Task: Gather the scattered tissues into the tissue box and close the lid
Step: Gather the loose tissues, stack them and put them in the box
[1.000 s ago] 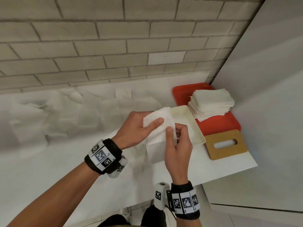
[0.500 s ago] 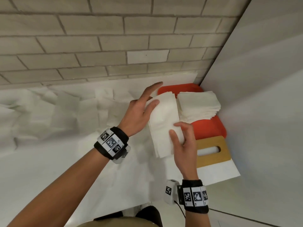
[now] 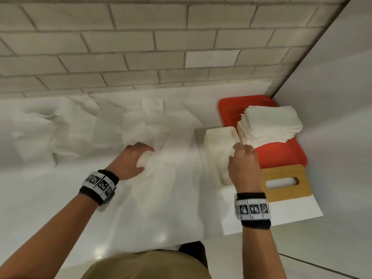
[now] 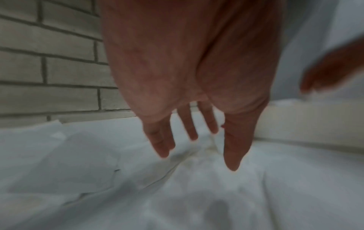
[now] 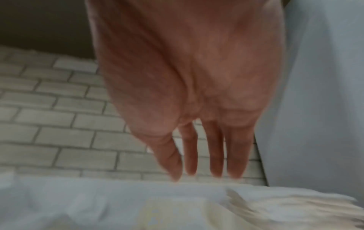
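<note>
Several loose white tissues (image 3: 112,129) lie scattered over the white counter along the brick wall. My left hand (image 3: 146,159) hovers low over them with spread fingers (image 4: 163,149) and holds nothing. The cream tissue box (image 3: 218,135) stands open beside a red tray (image 3: 281,154) that carries a stack of folded tissues (image 3: 269,125). My right hand (image 3: 238,152) is above the box's right rim, fingers (image 5: 234,163) straight and empty. Something white lies inside the box, blurred. The wooden lid (image 3: 281,182) with its slot lies flat in front of the tray.
A brick wall (image 3: 141,47) runs behind the counter and a plain white wall (image 3: 332,97) closes the right side. The counter's front edge (image 3: 271,224) ends just before the lid. The box's cream wall (image 4: 305,124) is to the right of my left hand.
Both hands have let go of the folded tissue they held over the box. The left hand has swung left and down to the scattered tissues; the right hand stays over the box.
</note>
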